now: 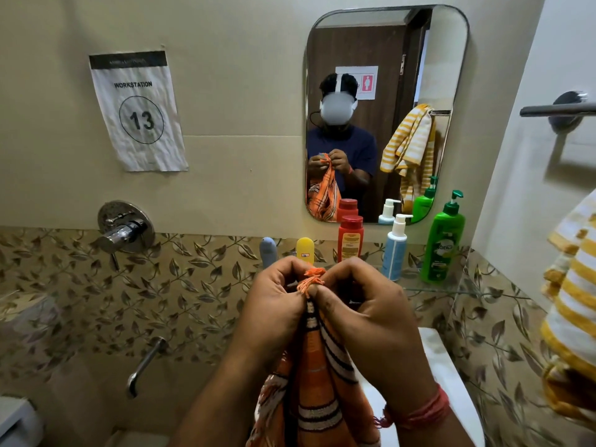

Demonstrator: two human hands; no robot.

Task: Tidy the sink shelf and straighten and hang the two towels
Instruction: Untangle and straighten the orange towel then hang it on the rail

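We judge we are on the towel step: our left hand and right hand each pinch the fringed top edge of the orange cotton towel with black and white stripes, held bunched just below the glass sink shelf. Next, we judge, we need to draw the two corners apart and carry it to the bare metal towel rail, up and right of the shelf. The yellow-and-white striped towel hangs crumpled right of the shelf, near that path, while the red bottle, white pump bottle and green pump bottle stand upright on the shelf.
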